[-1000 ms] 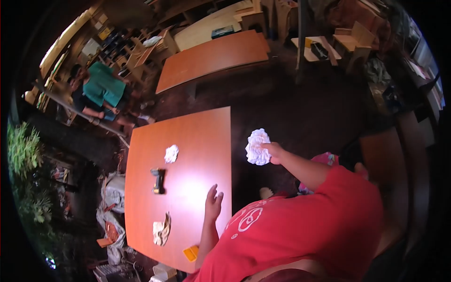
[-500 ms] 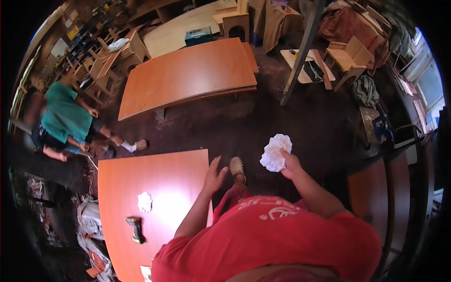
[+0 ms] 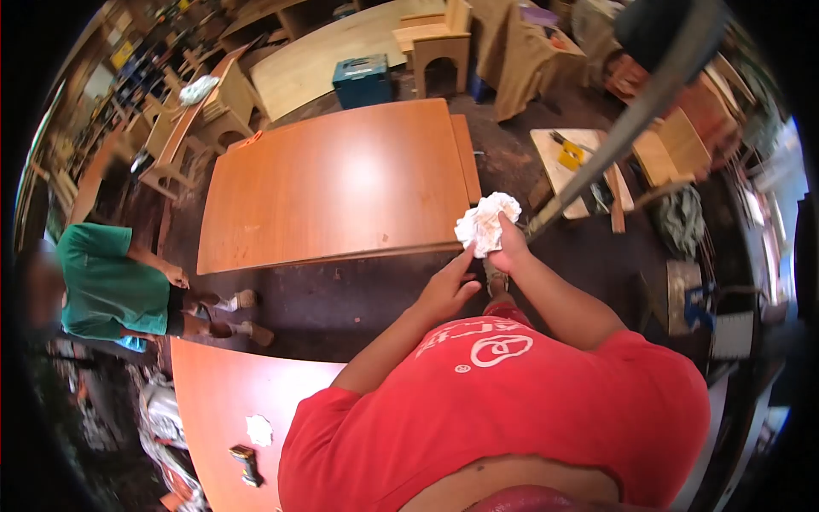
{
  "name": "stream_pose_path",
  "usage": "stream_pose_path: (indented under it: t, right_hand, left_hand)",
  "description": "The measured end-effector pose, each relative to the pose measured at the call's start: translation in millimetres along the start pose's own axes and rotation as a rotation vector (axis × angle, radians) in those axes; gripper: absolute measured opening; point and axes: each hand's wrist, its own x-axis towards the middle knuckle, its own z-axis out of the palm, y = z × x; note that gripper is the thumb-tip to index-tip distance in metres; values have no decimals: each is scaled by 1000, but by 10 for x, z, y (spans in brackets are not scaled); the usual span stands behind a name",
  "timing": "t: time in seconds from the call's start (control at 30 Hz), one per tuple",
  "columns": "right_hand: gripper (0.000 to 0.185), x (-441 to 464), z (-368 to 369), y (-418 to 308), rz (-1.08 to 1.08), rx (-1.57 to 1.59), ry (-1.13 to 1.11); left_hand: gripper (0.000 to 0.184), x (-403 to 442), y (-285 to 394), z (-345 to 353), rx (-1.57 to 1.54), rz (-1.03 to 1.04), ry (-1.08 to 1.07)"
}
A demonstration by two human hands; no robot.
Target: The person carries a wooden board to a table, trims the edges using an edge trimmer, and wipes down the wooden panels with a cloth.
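A crumpled white cloth [image 3: 486, 224] is gripped in my right hand [image 3: 509, 246], out in front of my body near the corner of the far wooden tabletop [image 3: 341, 183]. My left hand [image 3: 450, 286] has its fingers apart and its fingertips at the lower edge of the cloth; it holds nothing that I can see. On the near table [image 3: 213, 384] at the lower left lie a second white cloth [image 3: 259, 430] and a dark power tool [image 3: 246, 465].
A person in a green shirt [image 3: 115, 277] stands at the left. Beyond the far tabletop are a teal case [image 3: 363, 81] and a wooden chair [image 3: 437, 47]. A slanted pole [image 3: 610, 141] rises at the right, beside a small table [image 3: 546, 158] with tools.
My view has shifted toward the far tabletop, which now appears closer. My left hand has come over to the cloth in my right hand. The near table sits lower in view.
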Motion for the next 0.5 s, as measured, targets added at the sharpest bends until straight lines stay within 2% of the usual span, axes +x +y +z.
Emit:
stream_pose_path:
  t: [0.03, 0.1, 0.17, 0.2, 0.23, 0.27, 0.3, 0.37, 0.4, 0.5]
  right_hand:
    - [45, 314, -43, -198, 36, -34, -12]
    - [44, 1020, -94, -607, 125, -105, -40]
    - [43, 1635, -383, -902, 276, -177, -56]
    - [43, 2042, -403, -1190, 309, -209, -83]
    - [43, 2310, -440, -1386, 361, -254, -77]
    - [42, 2392, -580, -1496, 425, -289, -48]
    - [42, 2602, -624, -1684, 440, -362, -34]
    - [43, 3079, -707, -2050, 458, -424, -15]
    - [43, 3172, -700, -2153, 451, -458, 34]
    - [47, 3436, -587, -2490, 421, -518, 80]
  left_hand:
    - [73, 143, -174, -65, 81, -17, 95]
    - [73, 334, -773, -156, 73, -231, 324]
    - [72, 319, -1353, -198, 147, -353, 588]
    - [71, 323, -1434, -227, 180, -401, 719]
    - [72, 180, -1693, -150, 384, -474, 842]
    - [74, 125, -1504, -80, 299, -633, 950]
    - [73, 115, -1367, 4, -86, -647, 1126]
    - [70, 56, -1220, 162, 24, -717, 1235]
    - [69, 9, -1062, 237, 131, -760, 1251]
    - [70, -124, -964, 405, 201, -881, 1272]
